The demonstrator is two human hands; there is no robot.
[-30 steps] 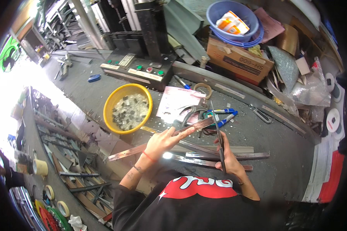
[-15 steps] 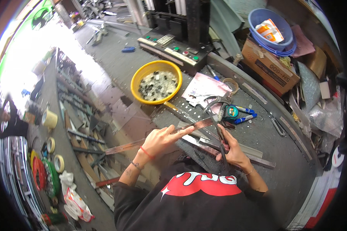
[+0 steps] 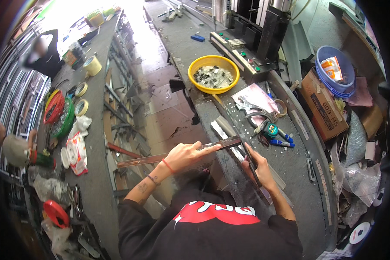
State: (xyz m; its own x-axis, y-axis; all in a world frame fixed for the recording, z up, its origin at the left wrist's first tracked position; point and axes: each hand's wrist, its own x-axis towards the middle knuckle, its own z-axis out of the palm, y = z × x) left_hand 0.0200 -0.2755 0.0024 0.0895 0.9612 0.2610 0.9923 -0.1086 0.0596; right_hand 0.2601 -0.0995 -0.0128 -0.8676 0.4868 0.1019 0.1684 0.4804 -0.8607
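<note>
My left hand is closed around a long, narrow brown metal profile, its index finger stretched along the top. The profile slants from the lower left up to a darker end. There it meets a thin dark bar, and the two form a corner; whether they are joined I cannot tell. My right hand grips this bar, thumb on its near side. Pale metal profiles lie on the bench below the corner.
A yellow basin of small black and pale parts stands ahead. Right of it are paper, black-handled pliers, a teal tape measure and blue markers. A machine stands behind. Two people are at the left.
My view has swung left, so the bench contents sit further right. The dark bar earlier crossed beyond the profile's end; now their ends meet at a corner.
</note>
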